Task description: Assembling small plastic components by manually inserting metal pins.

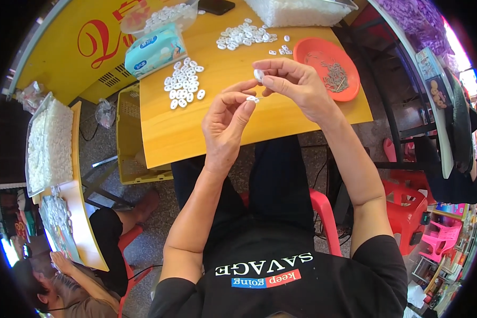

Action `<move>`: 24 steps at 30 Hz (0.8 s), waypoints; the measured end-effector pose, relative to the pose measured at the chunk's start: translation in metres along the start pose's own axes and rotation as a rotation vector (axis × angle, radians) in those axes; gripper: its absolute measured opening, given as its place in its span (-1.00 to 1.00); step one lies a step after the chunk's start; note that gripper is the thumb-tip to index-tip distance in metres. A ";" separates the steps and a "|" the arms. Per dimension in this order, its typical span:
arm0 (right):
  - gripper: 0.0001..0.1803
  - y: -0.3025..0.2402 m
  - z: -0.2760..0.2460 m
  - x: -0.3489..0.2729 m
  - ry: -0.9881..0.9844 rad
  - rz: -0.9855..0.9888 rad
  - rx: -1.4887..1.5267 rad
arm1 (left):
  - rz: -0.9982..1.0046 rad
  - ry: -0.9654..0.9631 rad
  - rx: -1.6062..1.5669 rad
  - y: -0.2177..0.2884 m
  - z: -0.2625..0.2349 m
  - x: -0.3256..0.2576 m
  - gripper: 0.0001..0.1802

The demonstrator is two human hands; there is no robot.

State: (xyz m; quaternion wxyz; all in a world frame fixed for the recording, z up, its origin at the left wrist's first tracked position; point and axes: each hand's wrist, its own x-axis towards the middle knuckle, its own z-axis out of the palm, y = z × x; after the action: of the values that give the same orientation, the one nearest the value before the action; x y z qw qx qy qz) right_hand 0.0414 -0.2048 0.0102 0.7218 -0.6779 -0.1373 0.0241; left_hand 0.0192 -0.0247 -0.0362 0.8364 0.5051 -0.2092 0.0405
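Note:
Above the yellow table [159, 135] my two hands are close together. Between its thumb and fingers my left hand [222, 122] pinches a small white plastic piece [252, 99], with a thin metal pin sticking out toward the right. A little higher, my right hand [297, 85] grips a white oval plastic piece [258, 75] at its fingertips. Beyond my left hand lies a cluster of white oval pieces with two holes [184, 83]. Behind my right hand, a red-orange tray [303, 49] holds many thin metal pins [335, 77].
A blue tissue pack [156, 50] and a clear bowl [185, 21] of white pieces stand at far left. More white pieces [244, 36], a phone [216, 6] and a clear bin [302, 13] lie farther back. A co-worker's hand [62, 262] rests at a side table.

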 end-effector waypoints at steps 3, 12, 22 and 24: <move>-0.67 -0.004 0.002 -0.007 -0.003 -0.045 -0.056 | -0.066 0.023 -0.019 0.003 0.002 -0.006 -0.90; -0.66 -0.006 0.005 -0.019 0.033 -0.172 -0.313 | -0.190 0.088 -0.139 0.011 0.011 -0.013 -0.88; -0.75 -0.007 -0.001 -0.014 0.030 -0.401 -0.674 | -0.282 0.118 -0.166 0.017 0.012 -0.009 -0.87; -0.74 -0.009 0.004 -0.018 0.046 -0.076 -0.238 | -0.311 0.141 -0.167 0.019 0.013 -0.010 -0.84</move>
State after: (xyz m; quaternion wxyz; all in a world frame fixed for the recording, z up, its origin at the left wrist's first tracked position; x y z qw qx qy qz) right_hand 0.0222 -0.2058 0.0161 0.6395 -0.7535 -0.1480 -0.0355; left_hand 0.0008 -0.0258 -0.0190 0.8841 0.4562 -0.0721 -0.0715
